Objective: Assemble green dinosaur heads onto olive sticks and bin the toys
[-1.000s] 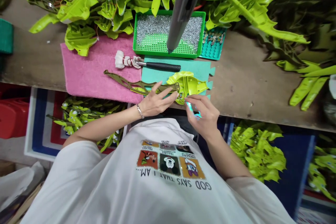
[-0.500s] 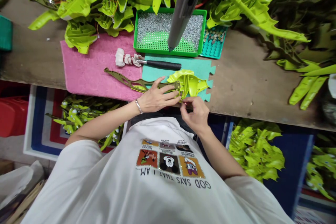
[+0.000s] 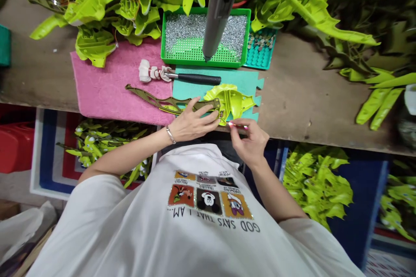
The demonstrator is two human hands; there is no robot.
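Note:
My left hand (image 3: 193,124) lies over the near end of an olive-green plastic part (image 3: 147,94), its fingers draped across it and holding it against the mat. That part is joined to or lies on a lime-green plastic shell (image 3: 238,103), hollow side up. My right hand (image 3: 251,142) is closed in a pinch just right of the left fingertips, by the shell's near edge. A tiny reddish and whitish glint shows at its fingertips; what it is I cannot make out. Beyond the hands lies a hammer (image 3: 199,79) with a black grip and a cloth-wrapped head.
A teal foam mat (image 3: 238,74) and a pink cloth (image 3: 100,91) cover the bench. Screws fill a green basket (image 3: 205,61), beside a teal tray (image 3: 261,58) of small round pieces. A grey tool (image 3: 221,8) hangs overhead. Lime-green parts are heaped behind and in bins (image 3: 315,181) below.
My right hand has drawn slightly right, away from the left fingertips, still pinching. The left hand stays on the plastic part. The whole view has shifted a little.

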